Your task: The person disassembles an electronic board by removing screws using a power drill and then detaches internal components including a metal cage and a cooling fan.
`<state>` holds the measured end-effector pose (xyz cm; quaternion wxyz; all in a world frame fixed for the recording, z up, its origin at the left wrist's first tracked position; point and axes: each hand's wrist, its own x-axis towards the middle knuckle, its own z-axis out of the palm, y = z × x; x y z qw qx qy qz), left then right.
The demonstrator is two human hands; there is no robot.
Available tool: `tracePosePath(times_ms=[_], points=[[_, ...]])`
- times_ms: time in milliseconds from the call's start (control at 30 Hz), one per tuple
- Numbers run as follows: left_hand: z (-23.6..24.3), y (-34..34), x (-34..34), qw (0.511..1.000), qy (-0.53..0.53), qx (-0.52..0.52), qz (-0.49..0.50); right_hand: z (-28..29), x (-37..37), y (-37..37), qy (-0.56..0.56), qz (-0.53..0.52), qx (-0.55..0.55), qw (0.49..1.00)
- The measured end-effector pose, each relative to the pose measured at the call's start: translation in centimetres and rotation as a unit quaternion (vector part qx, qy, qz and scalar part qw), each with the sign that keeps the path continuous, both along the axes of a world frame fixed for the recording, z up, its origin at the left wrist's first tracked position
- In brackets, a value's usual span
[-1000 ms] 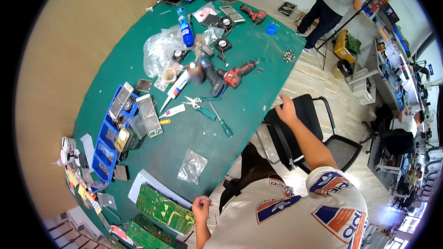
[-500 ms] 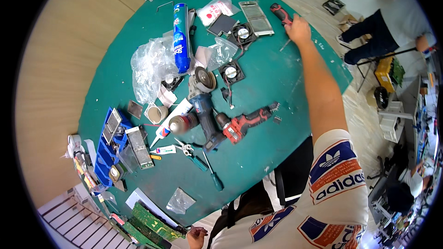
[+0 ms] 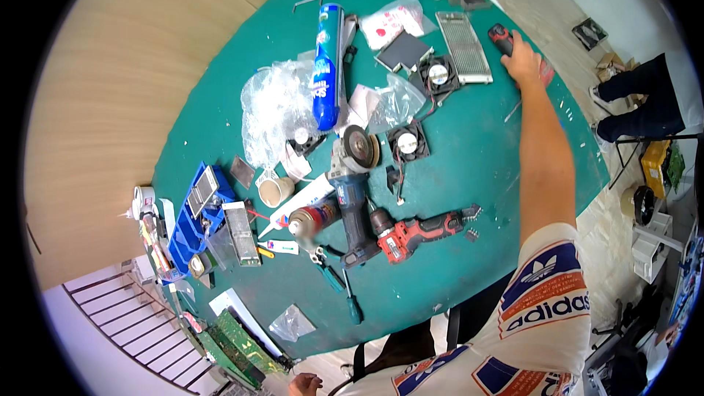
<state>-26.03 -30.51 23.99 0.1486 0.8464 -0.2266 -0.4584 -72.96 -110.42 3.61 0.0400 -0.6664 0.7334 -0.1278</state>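
Note:
My right hand (image 3: 522, 62) is closed around a red-and-black power tool (image 3: 501, 38) at the table's far right edge. The hand covers the tool's middle, and a thin metal rod (image 3: 512, 111) shows below it. My left hand (image 3: 305, 383) hangs low at the bottom edge, near the table's front, fingers curled and nothing visible in them. Mid-table lie an angle grinder (image 3: 353, 202) and a red-and-black cordless drill (image 3: 411, 237). Beside them are a spray can (image 3: 314, 218), pliers (image 3: 329, 273) and a green-handled screwdriver (image 3: 353, 308).
A tall blue can (image 3: 328, 66) lies against crumpled clear plastic (image 3: 271, 114). Small fans (image 3: 408, 143) and a metal grille (image 3: 463, 48) lie farther back. A blue parts bin (image 3: 189, 238) and green circuit boards (image 3: 238, 341) line the left side. Another person (image 3: 645, 92) is beyond the right edge.
The view has shifted, so the table's contents appear farther right. My right hand stays at the tool, with a red part now showing on its far side. My left hand appears slightly lower.

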Motion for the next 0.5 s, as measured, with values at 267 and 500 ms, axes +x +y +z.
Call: tracePosePath(times_ms=[267, 500], points=[[-4.9, -0.1, 1.4, 0.984, 0.094, -0.138, 0.064, 11.0, 0.2, 8.1, -0.348, -0.018, -0.213, 0.913], [-1.1, -11.2, -0.2, 0.910, 0.294, -0.245, 0.157, 24.0, 11.9, 28.3, -0.793, 0.153, -0.092, 0.582]])
